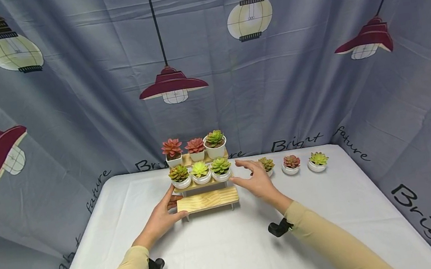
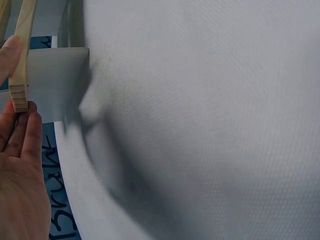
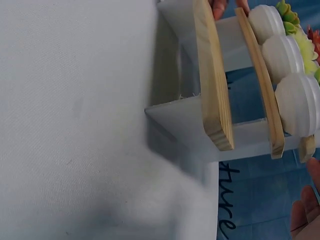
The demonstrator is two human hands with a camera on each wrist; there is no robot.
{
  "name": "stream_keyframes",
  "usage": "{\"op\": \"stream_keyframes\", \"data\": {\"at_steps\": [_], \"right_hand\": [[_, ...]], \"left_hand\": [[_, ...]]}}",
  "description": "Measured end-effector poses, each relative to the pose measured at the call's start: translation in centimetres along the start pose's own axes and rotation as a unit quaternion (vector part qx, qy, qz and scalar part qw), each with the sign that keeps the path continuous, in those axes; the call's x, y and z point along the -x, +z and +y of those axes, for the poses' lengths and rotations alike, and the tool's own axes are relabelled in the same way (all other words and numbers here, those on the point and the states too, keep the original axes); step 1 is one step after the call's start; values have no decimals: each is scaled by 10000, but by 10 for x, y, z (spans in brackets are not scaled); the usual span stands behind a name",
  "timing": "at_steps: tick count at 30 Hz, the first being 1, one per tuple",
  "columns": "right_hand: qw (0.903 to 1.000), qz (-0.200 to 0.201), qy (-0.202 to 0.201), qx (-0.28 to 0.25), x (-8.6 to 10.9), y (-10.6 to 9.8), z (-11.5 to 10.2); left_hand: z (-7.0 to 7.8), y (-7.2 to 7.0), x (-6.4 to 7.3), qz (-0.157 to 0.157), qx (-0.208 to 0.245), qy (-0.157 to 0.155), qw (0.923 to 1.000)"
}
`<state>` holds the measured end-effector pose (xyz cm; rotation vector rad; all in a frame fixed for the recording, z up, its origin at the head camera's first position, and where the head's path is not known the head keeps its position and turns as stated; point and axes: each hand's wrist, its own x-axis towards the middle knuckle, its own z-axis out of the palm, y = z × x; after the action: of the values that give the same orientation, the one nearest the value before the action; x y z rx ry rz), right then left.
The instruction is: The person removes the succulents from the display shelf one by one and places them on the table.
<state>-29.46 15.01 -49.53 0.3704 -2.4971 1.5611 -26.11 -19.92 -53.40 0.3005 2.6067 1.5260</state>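
Note:
A three-tier wooden plant stand (image 1: 207,200) with white supports stands near the table's back edge. My left hand (image 1: 161,219) holds it at its left end, thumb on the lowest plank (image 2: 21,60) and fingers behind it in the left wrist view. The middle tier bears a row of potted succulents (image 1: 201,178) in round white pots. On the top tier are two red succulents (image 1: 174,160) and a green succulent (image 1: 216,152). The lowest tier is bare. My right hand (image 1: 259,182) is at the stand's right side, thumb and fingers spread, thumb tip near the middle plank's end.
Right of the stand, more succulents stand on the white table (image 1: 233,252): one (image 1: 267,165) partly behind my right hand, a reddish one (image 1: 291,164) and a yellow-green one (image 1: 318,161). A grey-blue curtain (image 1: 212,111) with printed lamps hangs behind and at both sides.

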Motion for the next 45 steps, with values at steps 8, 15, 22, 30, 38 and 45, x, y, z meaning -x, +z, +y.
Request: {"op": "stream_keyframes", "data": {"at_steps": [8,15,22,30,38,45], "right_hand": [[9998,-48,97,165,-4,9,-3],[9996,12,164,213,-6,15,-5],[9990,3,427,158,-8,22,-5],[9984,-42,567,65,-9,27,-4],[9987,-72,495,-7,-10,29,-3],[9988,-40,478,6,-11,30,-5]], "left_hand": [[1,0,0,15,2,7,10000],[0,0,0,13,15,13,10000],[0,1,0,25,32,-4,10000],[1,0,1,-3,83,22,10000],[0,0,0,10,30,77,10000],[2,1,1,62,63,166,9998]]}}
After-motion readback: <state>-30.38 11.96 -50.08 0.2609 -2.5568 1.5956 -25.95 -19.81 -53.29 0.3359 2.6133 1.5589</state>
